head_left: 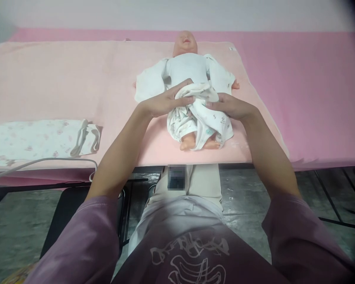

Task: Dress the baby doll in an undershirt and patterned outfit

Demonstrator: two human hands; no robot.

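A baby doll (185, 43) lies on its back, head away from me and feet towards me. It wears a white long-sleeved top (189, 66). Bunched over its waist and legs are white printed baby trousers (214, 114), with the bare feet showing at the lower end. My left hand (168, 99) grips the bunched cloth from the left, thumb in front and fingers stretched behind. From the right, my right hand (229, 105) pinches the same cloth; some of its fingers are hidden beneath it.
A peach sheet (115, 86) covers much of the pink table (307, 90). At the left lies a folded printed cloth (38, 138), with a white cable (56, 159) running along the near edge. A black chair (66, 213) stands below the table on the left.
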